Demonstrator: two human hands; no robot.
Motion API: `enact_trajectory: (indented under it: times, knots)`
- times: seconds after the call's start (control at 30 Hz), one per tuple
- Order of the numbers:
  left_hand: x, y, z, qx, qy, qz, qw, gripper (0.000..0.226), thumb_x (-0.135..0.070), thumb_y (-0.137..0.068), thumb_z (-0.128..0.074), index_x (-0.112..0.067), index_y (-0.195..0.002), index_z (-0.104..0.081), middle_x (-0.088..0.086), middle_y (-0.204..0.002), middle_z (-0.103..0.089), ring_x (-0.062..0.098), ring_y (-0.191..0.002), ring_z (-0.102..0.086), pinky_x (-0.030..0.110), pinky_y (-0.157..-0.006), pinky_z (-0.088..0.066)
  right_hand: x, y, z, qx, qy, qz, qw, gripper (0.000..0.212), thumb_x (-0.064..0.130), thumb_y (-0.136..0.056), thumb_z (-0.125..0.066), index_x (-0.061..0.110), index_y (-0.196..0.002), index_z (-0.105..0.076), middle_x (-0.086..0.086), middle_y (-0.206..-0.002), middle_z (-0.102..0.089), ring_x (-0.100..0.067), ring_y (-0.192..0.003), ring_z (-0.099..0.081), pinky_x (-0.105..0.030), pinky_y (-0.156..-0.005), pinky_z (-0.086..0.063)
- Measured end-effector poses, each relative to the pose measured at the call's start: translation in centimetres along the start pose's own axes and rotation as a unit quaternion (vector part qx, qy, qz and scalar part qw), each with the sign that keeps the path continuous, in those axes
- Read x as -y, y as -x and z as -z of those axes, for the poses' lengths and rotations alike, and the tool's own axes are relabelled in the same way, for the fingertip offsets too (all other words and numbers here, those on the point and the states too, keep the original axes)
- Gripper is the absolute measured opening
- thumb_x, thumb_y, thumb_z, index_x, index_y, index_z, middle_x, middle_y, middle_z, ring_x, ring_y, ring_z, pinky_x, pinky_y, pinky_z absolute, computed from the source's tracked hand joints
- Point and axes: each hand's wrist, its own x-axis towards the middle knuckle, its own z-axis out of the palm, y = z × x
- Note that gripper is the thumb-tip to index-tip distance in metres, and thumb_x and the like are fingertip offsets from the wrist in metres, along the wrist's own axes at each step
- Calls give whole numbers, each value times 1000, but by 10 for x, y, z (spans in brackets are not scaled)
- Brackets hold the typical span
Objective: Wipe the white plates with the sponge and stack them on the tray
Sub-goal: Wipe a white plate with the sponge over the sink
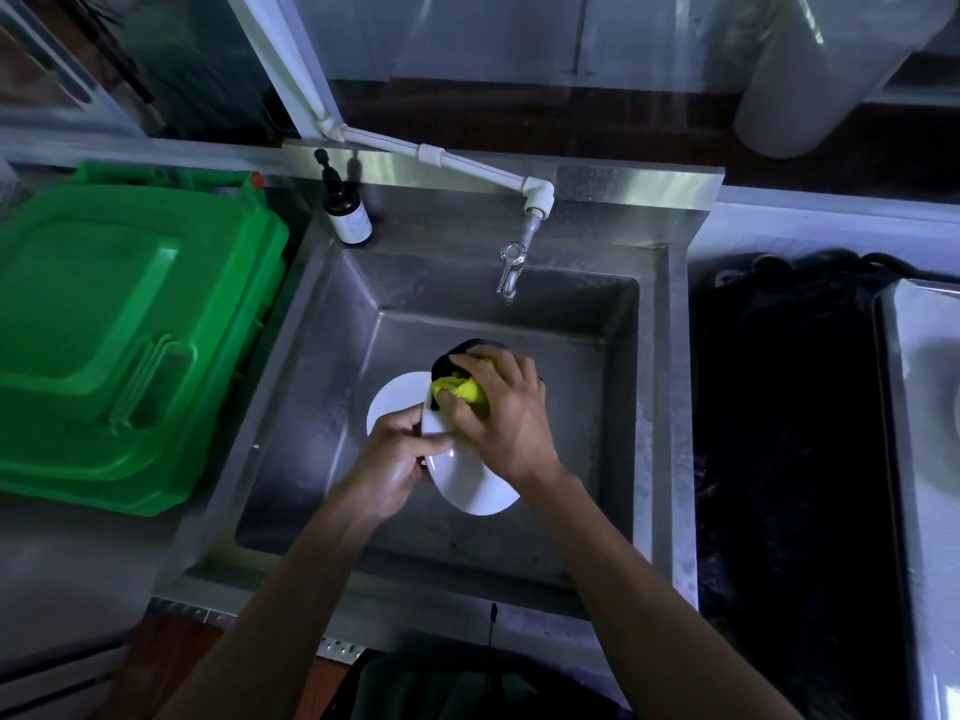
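Over the steel sink [322, 356] my left hand [397, 459] grips the left rim of a white plate [467, 480], which is tilted on edge. My right hand [498, 413] holds a yellow sponge [462, 392] and presses it against the plate's upper face. Another white plate [392, 402] lies flat on the sink floor behind the held one, partly hidden by my left hand. A dark object [457, 353] sits just beyond my right hand's fingers. At the far right edge a metal tray [914, 407] shows only in part.
A faucet [511, 272] on a white pipe [441, 158] hangs over the back of the sink. A dark pump bottle [345, 215] stands on the sink's back left corner. A green bin lid [124, 345] lies left of the sink. Black cloth-like material [789, 407] covers the area to the right.
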Motion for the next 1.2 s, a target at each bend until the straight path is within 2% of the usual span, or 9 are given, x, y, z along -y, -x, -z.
enact_trajectory:
  times: [0.1, 0.23, 0.4, 0.47, 0.67, 0.87, 1.0, 1.1, 1.2]
  knots:
    - [0, 3, 1, -8, 8, 3, 1000, 38, -6, -70, -72, -2, -107, -74, 27, -109, -71, 40, -98, -67, 54, -87, -49, -10, -9, 2, 4, -11, -41, 999, 38, 47, -92, -62, 29, -125, -63, 6, -126, -57, -25, -112, -46, -48, -93, -45]
    - [2, 4, 3, -4, 51, -8, 999, 39, -7, -73, -70, -9, -112, -75, 30, -120, -68, 45, -105, -67, 61, -91, -50, -26, -16, 6, -3, -39, -106, 994, 38, 48, -94, -58, 26, -124, -64, 1, -122, -59, -27, -111, -48, -49, -96, -43]
    - [2, 0, 5, -2, 115, -31, 993, 39, -6, -78, -67, -10, -116, -75, 22, -122, -70, 39, -108, -69, 48, -83, -59, -39, -11, 7, -21, -53, -138, 989, 35, 45, -92, -62, 30, -123, -64, 3, -120, -60, -24, -109, -48, -41, -97, -42]
    - [0, -3, 5, -13, 125, -34, 991, 38, -7, -78, -67, -12, -115, -75, 19, -120, -71, 38, -107, -70, 51, -81, -60, -40, -5, 6, -25, -58, -145, 987, 34, 43, -92, -63, 30, -124, -64, 4, -121, -59, -23, -109, -47, -37, -97, -42]
    - [-7, -6, -5, -61, 159, -31, 985, 37, -5, -78, -69, -9, -116, -70, 13, -109, -75, 32, -98, -72, 43, -75, -61, -27, 13, 2, -31, -75, -145, 986, 35, 42, -91, -64, 30, -124, -64, 8, -126, -58, -19, -111, -44, -42, -98, -44]
    - [-11, -8, -15, -107, 194, -16, 975, 35, -3, -96, -58, -1, -131, -62, 20, -122, -70, 36, -108, -68, 50, -94, -57, -5, 27, 2, -15, -91, -129, 987, 36, 43, -91, -64, 28, -124, -64, 8, -126, -60, -21, -110, -46, -46, -96, -44]
    - [-14, -9, -19, -131, 228, -19, 965, 29, -8, -98, -58, -3, -125, -65, 19, -113, -72, 33, -97, -70, 39, -76, -62, 7, 36, -8, -7, -69, -105, 992, 41, 47, -91, -63, 29, -128, -62, 6, -126, -59, -23, -112, -46, -48, -96, -44]
    - [-13, -9, -16, -142, 246, -21, 959, 36, -11, -98, -58, -6, -133, -61, 20, -124, -68, 33, -100, -70, 37, -78, -61, 9, 46, -16, -14, -41, -84, 995, 46, 50, -90, -62, 28, -131, -61, 5, -128, -58, -23, -115, -47, -49, -95, -44]
    - [-11, -7, -10, -132, 261, -25, 956, 39, -11, -99, -56, -6, -137, -58, 19, -124, -68, 32, -99, -71, 36, -72, -62, 7, 50, -21, -21, -24, -86, 996, 48, 55, -89, -58, 31, -130, -61, 7, -130, -56, -22, -117, -46, -48, -95, -44]
